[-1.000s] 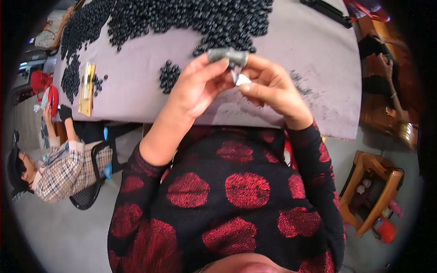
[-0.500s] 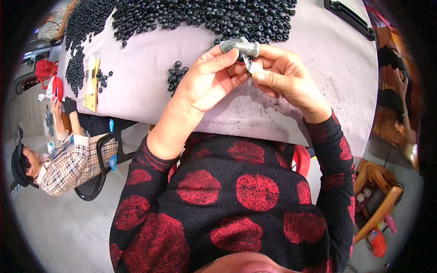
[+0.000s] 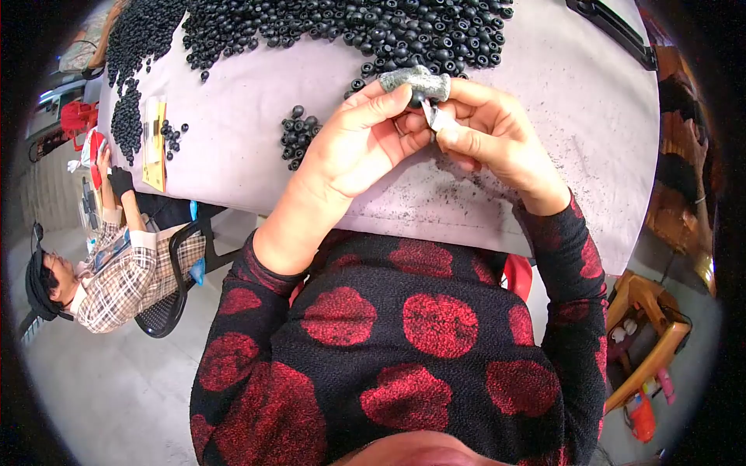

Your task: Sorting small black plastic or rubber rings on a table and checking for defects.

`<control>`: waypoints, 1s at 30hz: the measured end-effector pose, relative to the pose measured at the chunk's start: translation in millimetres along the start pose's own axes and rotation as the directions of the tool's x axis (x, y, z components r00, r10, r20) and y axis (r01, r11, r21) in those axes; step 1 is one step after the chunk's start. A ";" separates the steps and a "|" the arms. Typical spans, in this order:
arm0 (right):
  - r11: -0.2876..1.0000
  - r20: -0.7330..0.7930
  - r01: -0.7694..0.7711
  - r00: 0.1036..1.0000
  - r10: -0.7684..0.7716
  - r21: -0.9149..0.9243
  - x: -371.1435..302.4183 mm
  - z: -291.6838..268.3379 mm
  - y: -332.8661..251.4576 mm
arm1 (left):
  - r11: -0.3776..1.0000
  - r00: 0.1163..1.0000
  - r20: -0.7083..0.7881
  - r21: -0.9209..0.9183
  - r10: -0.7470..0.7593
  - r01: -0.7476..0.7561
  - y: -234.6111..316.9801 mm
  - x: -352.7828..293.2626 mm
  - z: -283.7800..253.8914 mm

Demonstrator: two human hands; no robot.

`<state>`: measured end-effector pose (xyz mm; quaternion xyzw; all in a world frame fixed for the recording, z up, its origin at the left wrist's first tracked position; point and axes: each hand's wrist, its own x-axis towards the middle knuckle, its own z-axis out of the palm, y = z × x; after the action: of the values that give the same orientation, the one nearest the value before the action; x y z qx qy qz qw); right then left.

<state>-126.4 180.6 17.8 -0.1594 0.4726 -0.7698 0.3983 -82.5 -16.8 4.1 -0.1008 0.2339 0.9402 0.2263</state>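
My left hand (image 3: 353, 151) is closed, its thumb and fingers pinching a small round black plastic piece (image 3: 417, 99) that is mostly hidden. Opposite it, my right hand (image 3: 505, 144) pinches a small blade (image 3: 432, 115) with a white-wrapped grip, its tip against the black piece. Grey knitted finger covers (image 3: 414, 81) wrap the fingertips where both hands meet. Just beyond the hands lies a broad pile of round black pieces (image 3: 373, 27). Left of my left wrist sits a smaller cluster of black pieces (image 3: 299, 136).
Dark shavings (image 3: 458, 182) speckle the pale tablecloth (image 3: 241, 124) under my hands. Farther left are a yellow card packet (image 3: 155, 147) and a few black pieces (image 3: 172, 140). A long black tray (image 3: 614, 31) lies at far right. Another person (image 3: 116, 279) sits at left.
The view has shifted slightly. Both hands stay together, still pinching the black piece and the blade; the blade's angle has turned a little.
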 end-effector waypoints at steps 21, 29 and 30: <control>1.000 0.061 0.016 0.998 -0.015 -0.014 -2.9 1.7 7.4 | 1.000 0.998 -0.062 -0.007 0.022 -0.022 -6.9 -13.4 4.5; 0.999 0.023 -0.023 0.999 0.024 -0.034 -5.2 2.3 3.9 | 0.998 0.991 -0.115 0.005 0.066 -0.066 -10.7 -13.6 7.7; 0.998 0.030 -0.038 0.999 0.040 -0.040 -5.3 1.0 3.4 | 0.997 0.988 -0.132 0.015 0.075 -0.074 -11.4 -13.2 8.9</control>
<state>-120.9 183.2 16.1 -0.1698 0.4843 -0.7500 0.4173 -66.3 -8.5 11.3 -0.1529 0.2569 0.9380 0.1754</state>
